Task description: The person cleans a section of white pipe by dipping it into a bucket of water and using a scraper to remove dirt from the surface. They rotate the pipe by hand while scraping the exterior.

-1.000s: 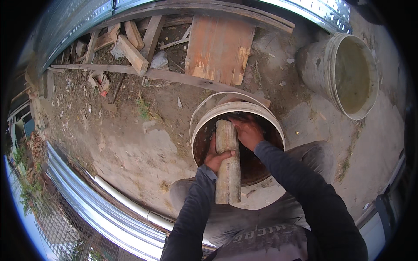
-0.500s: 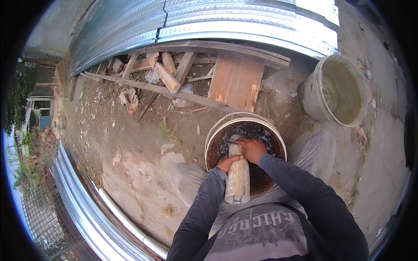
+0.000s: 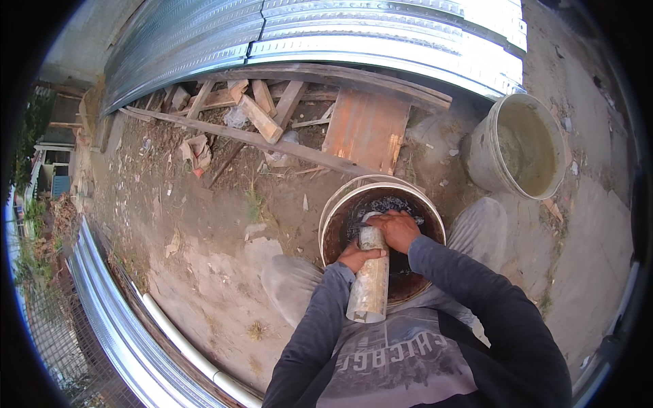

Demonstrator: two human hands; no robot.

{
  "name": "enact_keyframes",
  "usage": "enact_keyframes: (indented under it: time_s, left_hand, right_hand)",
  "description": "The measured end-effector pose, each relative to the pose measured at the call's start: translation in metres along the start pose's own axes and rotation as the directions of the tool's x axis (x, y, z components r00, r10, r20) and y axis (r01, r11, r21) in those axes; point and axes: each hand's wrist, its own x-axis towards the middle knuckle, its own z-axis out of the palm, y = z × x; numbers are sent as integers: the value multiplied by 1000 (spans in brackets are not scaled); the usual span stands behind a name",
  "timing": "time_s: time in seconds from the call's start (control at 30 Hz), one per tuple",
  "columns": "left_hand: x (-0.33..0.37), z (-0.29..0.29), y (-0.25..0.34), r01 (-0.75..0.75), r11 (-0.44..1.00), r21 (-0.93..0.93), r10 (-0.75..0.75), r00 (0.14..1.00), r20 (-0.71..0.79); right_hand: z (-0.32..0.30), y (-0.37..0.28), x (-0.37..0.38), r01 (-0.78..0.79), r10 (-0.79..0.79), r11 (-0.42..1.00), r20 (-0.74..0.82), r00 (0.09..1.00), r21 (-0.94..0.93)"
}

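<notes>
A length of pale pipe (image 3: 369, 289), smeared with beige grime, leans across the near rim of a bucket (image 3: 325, 234). Its near end points toward my lap and its far end is over the bucket. My left hand (image 3: 358, 256) is wrapped round the pipe's middle, thumb on top. Fingers bent, my right hand (image 3: 398, 230) is at the pipe's far end, above the dark wet inside of the bucket. A small dark thing juts out left of its fingers; its kind cannot be made out.
A second bucket (image 3: 500, 146), greyish and murky inside, stands at the right. Ribbed metal sheets (image 3: 354, 41) lie across the back on timber. Wood offcuts (image 3: 260, 119) and a reddish board (image 3: 364, 129) are below them. A white pipe (image 3: 183, 343) runs along the left.
My right hand has shifted slightly on the pipe's far end, its fingers spreading further over it. The pipe has tilted a little, its near end moving left. The left hand keeps its grip.
</notes>
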Motion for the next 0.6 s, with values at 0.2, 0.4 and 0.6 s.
enact_keyframes:
  time_s: [0.2,0.4,0.6]
  left_hand:
    - [-7,-2,9,-71,995,70,65,994,93]
    - [-7,-11,33,21,899,438,-28,1000,9]
    - [12,-15,3,-89,967,239,44,982,184]
  right_hand:
    - [-9,-11,4,152,-154,987,43,987,55]
    - [-14,-16,-4,207,-206,977,-18,978,56]
    - [1,-11,-2,55,-52,997,-59,997,55]
